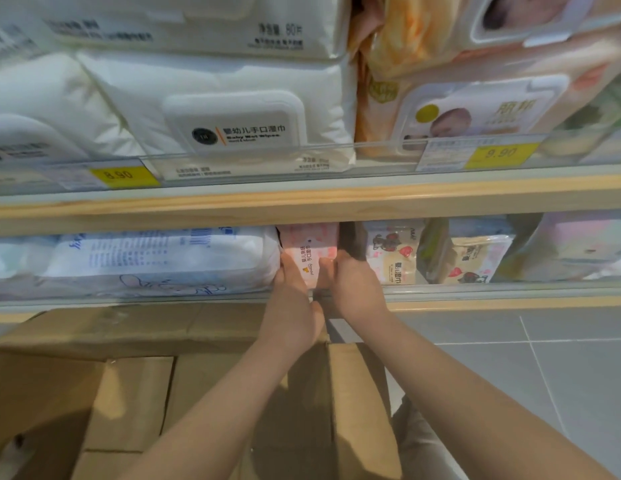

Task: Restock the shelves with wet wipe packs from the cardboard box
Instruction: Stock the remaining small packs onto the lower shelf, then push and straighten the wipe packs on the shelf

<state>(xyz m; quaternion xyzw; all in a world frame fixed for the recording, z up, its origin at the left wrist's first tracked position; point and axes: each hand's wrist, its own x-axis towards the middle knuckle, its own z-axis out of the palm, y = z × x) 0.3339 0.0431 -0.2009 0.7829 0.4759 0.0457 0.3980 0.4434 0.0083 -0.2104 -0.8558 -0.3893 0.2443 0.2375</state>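
A small pink wet wipe pack (311, 252) stands on end in a gap on the lower shelf (475, 301), between a large white-and-blue pack (156, 261) and a cream pack with hearts (394, 252). My left hand (291, 299) grips the pink pack's left side. My right hand (350, 289) grips its right side, fingers curled round the edge. The open cardboard box (129, 386) sits on the floor below the shelf, under my forearms. Its inside is mostly hidden.
The upper shelf (302, 199) holds large white baby wipe packs (229, 112) and peach packs (475, 109), behind a clear rail with yellow price tags (123, 175). More pastel packs (576, 247) fill the lower shelf's right. Grey tiled floor (544, 368) lies at right.
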